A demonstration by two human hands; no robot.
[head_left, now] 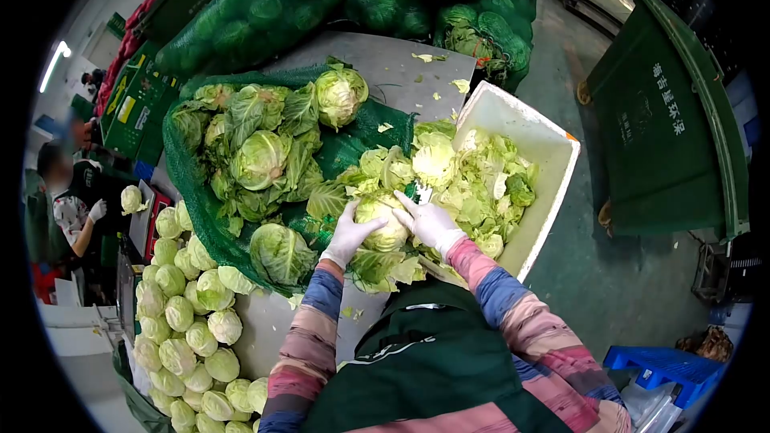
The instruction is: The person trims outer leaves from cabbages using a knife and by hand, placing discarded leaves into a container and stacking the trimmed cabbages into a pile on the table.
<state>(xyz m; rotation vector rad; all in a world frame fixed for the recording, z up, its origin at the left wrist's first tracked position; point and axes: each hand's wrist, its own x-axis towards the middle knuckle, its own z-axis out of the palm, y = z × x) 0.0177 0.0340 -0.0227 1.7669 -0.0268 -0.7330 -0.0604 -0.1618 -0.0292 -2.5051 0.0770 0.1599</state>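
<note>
Both of my hands wear white gloves and hold one pale green cabbage (383,223) between them at the table's front. My left hand (350,234) presses on its left side, and my right hand (429,223) lies on its right side. Loose leaves (377,269) lie under and around this cabbage. Just beyond it, a leafy cabbage (434,159) rests by the edge of a white foam box (553,168) holding many torn leaves. To the left, a green mesh sack (186,180) lies open with several untrimmed cabbages (261,159) on it.
Many trimmed cabbages (178,313) are piled at the left. Full mesh sacks (249,28) lie beyond the metal table (321,52). A large green bin (654,120) stands at the right, a blue pallet (666,365) below it. A person (76,200) works at far left.
</note>
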